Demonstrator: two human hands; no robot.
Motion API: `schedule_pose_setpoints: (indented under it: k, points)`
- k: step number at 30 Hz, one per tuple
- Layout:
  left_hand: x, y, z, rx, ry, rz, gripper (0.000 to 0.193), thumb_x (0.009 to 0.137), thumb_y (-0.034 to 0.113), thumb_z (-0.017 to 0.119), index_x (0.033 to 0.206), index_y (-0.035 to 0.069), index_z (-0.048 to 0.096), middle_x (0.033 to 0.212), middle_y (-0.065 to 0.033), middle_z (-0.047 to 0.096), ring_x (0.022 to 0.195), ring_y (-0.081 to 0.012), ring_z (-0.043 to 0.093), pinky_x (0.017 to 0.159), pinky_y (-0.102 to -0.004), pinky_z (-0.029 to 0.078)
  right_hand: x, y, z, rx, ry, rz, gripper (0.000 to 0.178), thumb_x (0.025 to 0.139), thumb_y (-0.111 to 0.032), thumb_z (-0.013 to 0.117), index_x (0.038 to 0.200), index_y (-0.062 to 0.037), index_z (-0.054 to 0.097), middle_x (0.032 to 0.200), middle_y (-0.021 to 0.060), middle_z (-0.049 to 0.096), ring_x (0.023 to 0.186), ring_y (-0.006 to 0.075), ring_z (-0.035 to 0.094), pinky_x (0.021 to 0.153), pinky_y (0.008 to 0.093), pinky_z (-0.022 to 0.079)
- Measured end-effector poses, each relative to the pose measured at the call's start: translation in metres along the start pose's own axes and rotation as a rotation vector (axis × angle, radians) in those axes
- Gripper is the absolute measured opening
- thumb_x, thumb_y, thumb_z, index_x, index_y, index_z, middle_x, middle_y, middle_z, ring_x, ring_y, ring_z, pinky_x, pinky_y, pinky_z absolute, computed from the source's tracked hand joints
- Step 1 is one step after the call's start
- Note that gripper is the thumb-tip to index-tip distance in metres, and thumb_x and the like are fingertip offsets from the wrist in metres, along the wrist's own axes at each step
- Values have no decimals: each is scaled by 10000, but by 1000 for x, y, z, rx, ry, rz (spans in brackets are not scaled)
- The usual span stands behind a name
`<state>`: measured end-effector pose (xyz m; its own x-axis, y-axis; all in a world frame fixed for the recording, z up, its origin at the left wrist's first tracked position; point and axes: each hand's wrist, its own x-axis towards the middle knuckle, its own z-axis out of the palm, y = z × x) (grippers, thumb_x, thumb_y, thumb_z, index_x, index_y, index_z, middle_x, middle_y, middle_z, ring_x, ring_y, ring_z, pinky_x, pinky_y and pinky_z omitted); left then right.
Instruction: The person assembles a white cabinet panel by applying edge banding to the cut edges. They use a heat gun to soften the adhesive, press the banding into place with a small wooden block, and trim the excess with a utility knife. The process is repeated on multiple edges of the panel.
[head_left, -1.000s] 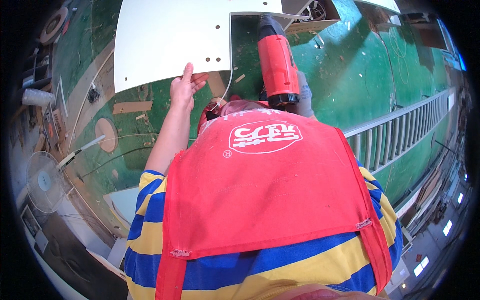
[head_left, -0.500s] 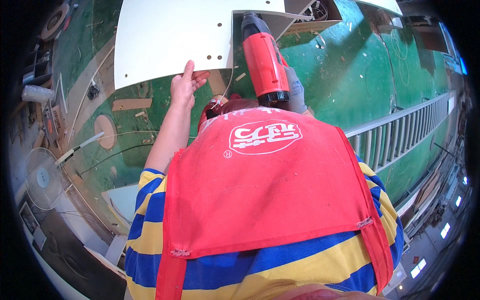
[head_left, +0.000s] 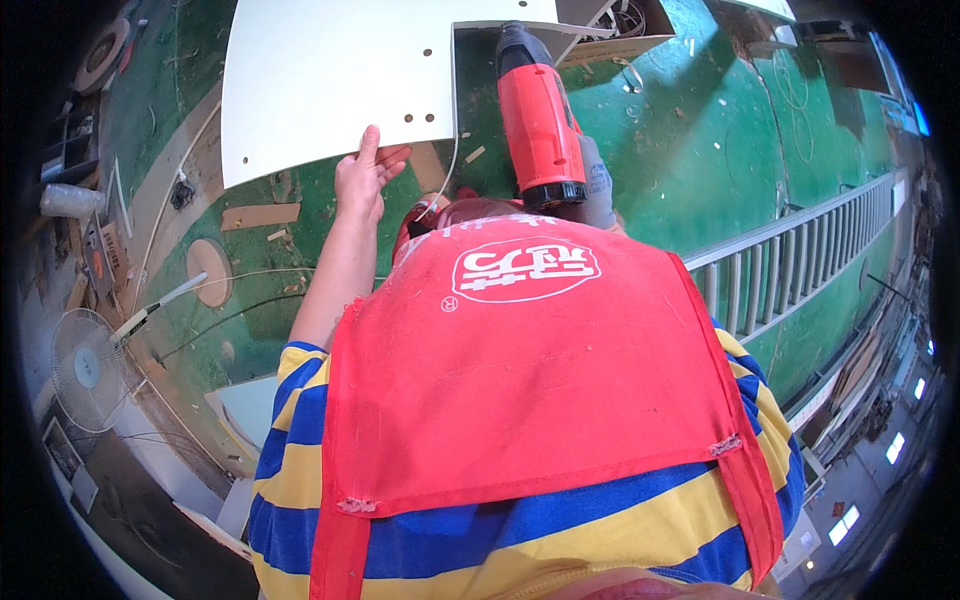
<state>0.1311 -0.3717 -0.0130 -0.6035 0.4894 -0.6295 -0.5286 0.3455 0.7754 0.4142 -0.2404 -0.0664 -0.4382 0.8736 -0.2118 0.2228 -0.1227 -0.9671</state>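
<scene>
Since the earlier frame: red heat gun (head_left: pixel 540 115) has swung slightly rightward, leaving more room between its dark nozzle and the inner cut edge of the white panel (head_left: pixel 330 80).
Green floor (head_left: pixel 680 150): scuffed and littered with scraps, spreading across the upper half of the frame.
Red apron (head_left: pixel 540 400): fills the lower centre, worn over a blue-and-yellow striped shirt (head_left: pixel 300 400).
White panel: upper left of centre, flat face up, dotted with dark round holes (head_left: pixel 409 118).
Metal ladder (head_left: pixel 733 300): right of the frame, lying slantwise.
White fan (head_left: pixel 88 368): far left, below the middle.
Heat gun: upper centre, nozzle toward the top, beside the panel's inner edge.
Cardboard box (head_left: pixel 620 48): top of the frame, right of the nozzle.
Right grip (head_left: pixel 598 190): grey-gloved, closed around the heat gun's handle, partly hidden behind its body.
Left grip (head_left: pixel 360 185): bare, thumb over the panel's lower edge, fingers bent just below it; whether they clamp the underside, I cannot tell.
</scene>
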Motion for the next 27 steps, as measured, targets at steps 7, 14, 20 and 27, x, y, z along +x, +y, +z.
schedule_pose_setpoints:
  k: [7, 14, 20, 27]
  points:
    - [0, -1, -1, -8, 0, 11, 532, 943, 445, 633, 1094, -63, 593, 949, -168, 720, 872, -245, 723, 701, -289, 572, -20, -31, -14, 483, 35, 62, 330, 887, -46, 617, 1211, -64, 555, 1082, 74, 630, 933, 176, 623, 827, 312, 505]
    - [1, -1, 0, -1, -13, 14, 537, 941, 450, 635, 1094, -63, 594, 952, -170, 721, 865, -246, 723, 703, -292, 573, -21, 2, -28, 174, 127, -119, 308, 901, -8, 579, 1204, -54, 549, 1062, 67, 623, 928, 156, 603, 823, 307, 496]
    - [0, -2, -3, -8, -6, 20, 543, 938, 454, 639, 1096, -64, 595, 953, -171, 719, 865, -243, 721, 705, -292, 574, -23, -19, -19, 593, 64, 50, 271, 948, -150, 569, 1208, -77, 567, 1046, 65, 640, 880, 173, 614, 804, 325, 508]
    - [3, -3, -3, -10, -20, 8, 536, 939, 453, 637, 1094, -59, 601, 958, -169, 717, 875, -244, 720, 709, -291, 575, -13, -44, -4, 1081, -29, 433, 330, 965, -271, 575, 1241, -91, 578, 1040, 63, 660, 880, 192, 645, 805, 337, 521]
